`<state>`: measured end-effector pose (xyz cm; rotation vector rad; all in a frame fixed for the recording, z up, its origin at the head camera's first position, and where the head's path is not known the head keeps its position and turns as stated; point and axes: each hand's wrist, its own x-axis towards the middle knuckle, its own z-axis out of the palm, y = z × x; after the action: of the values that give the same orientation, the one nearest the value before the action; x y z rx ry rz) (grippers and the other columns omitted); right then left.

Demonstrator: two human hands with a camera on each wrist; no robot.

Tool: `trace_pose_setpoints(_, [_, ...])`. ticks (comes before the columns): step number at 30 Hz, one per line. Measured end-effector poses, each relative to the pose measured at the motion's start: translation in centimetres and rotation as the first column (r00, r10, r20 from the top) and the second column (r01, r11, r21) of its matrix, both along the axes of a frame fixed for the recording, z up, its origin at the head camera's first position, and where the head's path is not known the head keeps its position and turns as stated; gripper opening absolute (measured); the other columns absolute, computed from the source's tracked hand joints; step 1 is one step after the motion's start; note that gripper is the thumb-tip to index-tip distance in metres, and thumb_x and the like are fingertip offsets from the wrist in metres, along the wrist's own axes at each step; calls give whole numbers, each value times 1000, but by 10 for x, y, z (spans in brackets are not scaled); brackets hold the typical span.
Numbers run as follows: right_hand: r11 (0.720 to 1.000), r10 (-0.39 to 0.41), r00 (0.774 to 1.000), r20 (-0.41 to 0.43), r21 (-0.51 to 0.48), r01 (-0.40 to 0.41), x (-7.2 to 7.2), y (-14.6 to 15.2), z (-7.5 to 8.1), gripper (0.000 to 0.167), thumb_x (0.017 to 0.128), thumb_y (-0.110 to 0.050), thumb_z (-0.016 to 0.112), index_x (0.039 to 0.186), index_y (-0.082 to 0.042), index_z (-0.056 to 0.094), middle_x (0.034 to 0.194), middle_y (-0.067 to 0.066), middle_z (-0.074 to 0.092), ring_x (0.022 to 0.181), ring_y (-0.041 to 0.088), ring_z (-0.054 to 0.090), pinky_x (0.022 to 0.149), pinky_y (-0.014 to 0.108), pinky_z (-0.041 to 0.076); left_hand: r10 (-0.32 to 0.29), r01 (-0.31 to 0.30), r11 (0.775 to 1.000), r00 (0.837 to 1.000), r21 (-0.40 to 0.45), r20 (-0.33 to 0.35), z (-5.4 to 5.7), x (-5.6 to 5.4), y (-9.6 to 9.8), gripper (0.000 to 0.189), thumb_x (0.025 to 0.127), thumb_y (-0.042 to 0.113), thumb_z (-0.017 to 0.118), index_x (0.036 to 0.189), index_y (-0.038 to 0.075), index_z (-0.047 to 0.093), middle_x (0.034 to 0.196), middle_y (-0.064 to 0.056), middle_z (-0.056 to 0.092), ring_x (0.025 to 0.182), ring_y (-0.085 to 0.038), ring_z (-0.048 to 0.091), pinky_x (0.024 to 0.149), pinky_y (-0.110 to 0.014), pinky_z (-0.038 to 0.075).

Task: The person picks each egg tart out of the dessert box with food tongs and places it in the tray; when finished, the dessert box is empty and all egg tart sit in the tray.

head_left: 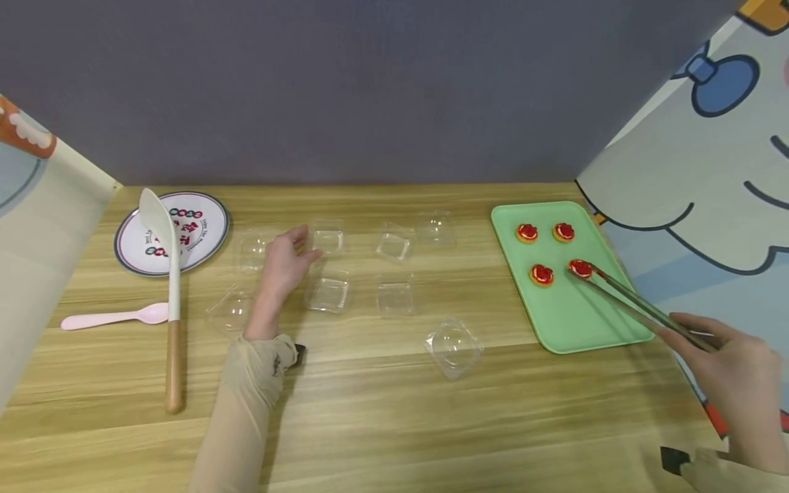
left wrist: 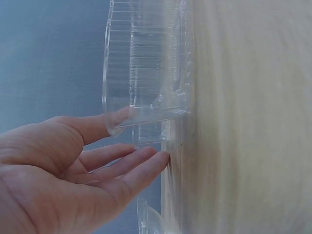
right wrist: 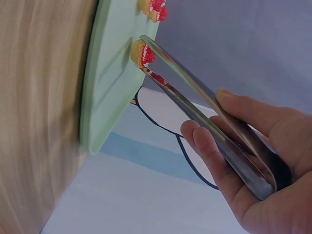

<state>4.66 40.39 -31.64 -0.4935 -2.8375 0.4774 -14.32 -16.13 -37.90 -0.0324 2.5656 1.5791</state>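
Observation:
My right hand (head_left: 733, 370) grips metal tongs (right wrist: 209, 117). The tong tips stand on either side of a small tart (head_left: 579, 268) topped with red and white, on the green tray (head_left: 585, 315). Three similar tarts, among them a front-left one (head_left: 542, 275), sit on the same tray. At the left, my left hand (head_left: 286, 260) reaches in among clear plastic boxes, its fingers loosely spread beside an open box (head_left: 328, 239). In the left wrist view the thumb (left wrist: 114, 119) overlaps the corner of a clear box (left wrist: 146, 73), and the other fingers extend below it.
More clear boxes (head_left: 394, 298) stand across the middle, with a domed clear piece (head_left: 454, 348) nearer the front. Left are a plate (head_left: 209, 233), a long-handled ladle (head_left: 174, 287) lying across it and a pink spoon (head_left: 111, 319). A grey panel (head_left: 370, 96) rises behind the table.

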Motion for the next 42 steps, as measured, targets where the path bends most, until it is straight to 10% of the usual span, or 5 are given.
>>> trace_pose_setpoints(7, [1000,9,1000,8,6,-9,-1,5,-7,42,94,-17,84,120,14,72,110,40,69,63,-33,41,44,6,39,-5,4,1000,1000,9,10,0,0,0,63,102,-3,67,155,-17,37,161,-34,39,150,-46,41,124,-47,41])
trace_pose_setpoints(14, [1000,-20,998,61,-7,21,-2,5,-6,47,99,-22,80,127,14,69,121,39,67,104,55,67,45,4,37,-4,4,1000,1000,12,12,0,0,-1,63,102,-2,67,155,-16,37,161,-34,39,150,-46,41,124,-47,41])
trace_pose_setpoints(19, [994,-65,995,71,-81,71,1,5,-4,52,101,-27,78,134,12,66,128,41,64,84,11,78,50,-1,36,-5,4,1000,1000,22,17,0,0,-1,64,102,-2,67,156,-16,36,162,-34,38,151,-46,41,124,-47,41])
trace_pose_setpoints(23, [988,-89,996,4,-128,89,4,-4,-2,49,100,-22,79,135,9,67,128,41,65,70,-36,33,54,-3,38,-2,2,1000,1000,25,21,0,0,0,64,102,-2,67,156,-16,36,162,-34,38,151,-45,40,124,-46,41])
trace_pose_setpoints(42, [854,481,823,-301,-50,-518,-22,-109,-55,52,75,8,92,124,-4,77,108,13,77,94,14,69,77,7,49,-10,10,1000,1000,1,6,-1,0,1,61,103,-1,66,155,-17,38,160,-35,40,150,-46,42,124,-47,41])
